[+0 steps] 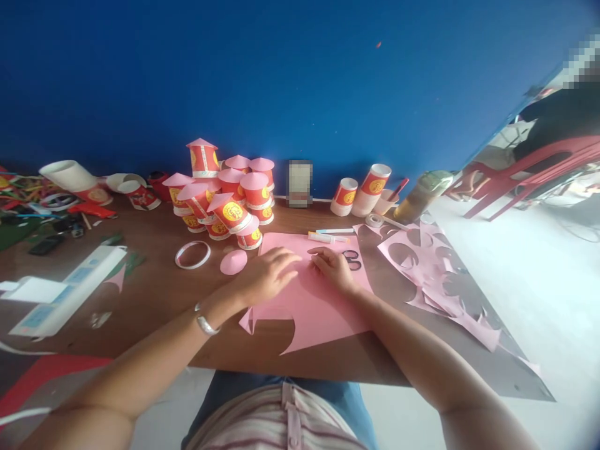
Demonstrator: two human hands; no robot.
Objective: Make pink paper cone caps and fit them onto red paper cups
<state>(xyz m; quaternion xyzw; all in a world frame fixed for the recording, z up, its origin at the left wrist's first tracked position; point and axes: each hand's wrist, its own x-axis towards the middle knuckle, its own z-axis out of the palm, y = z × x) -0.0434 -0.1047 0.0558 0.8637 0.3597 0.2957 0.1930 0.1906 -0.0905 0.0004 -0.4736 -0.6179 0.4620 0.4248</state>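
A pink paper sheet [323,312] with a cut-out lower edge lies in front of me on the brown table. Over its left part is my left hand [269,275], palm down, fingers stretched and slightly apart, holding nothing. My right hand [332,267] is over the middle of the sheet with its fingers curled in; whatever they may hold is hidden. Dark-handled scissors [352,260] lie just right of that hand, their blades out of sight. A white marker-like pen [328,237] rests at the sheet's top edge. A pink paper cone [233,262] sits left of the sheet.
Red paper cups with pink cone tops [232,212] are stacked at the back left. A roll of tape [192,255] lies before them. Pink paper scraps [435,269] cover the right side, near a bottle [422,194]. A power strip [70,290] lies left.
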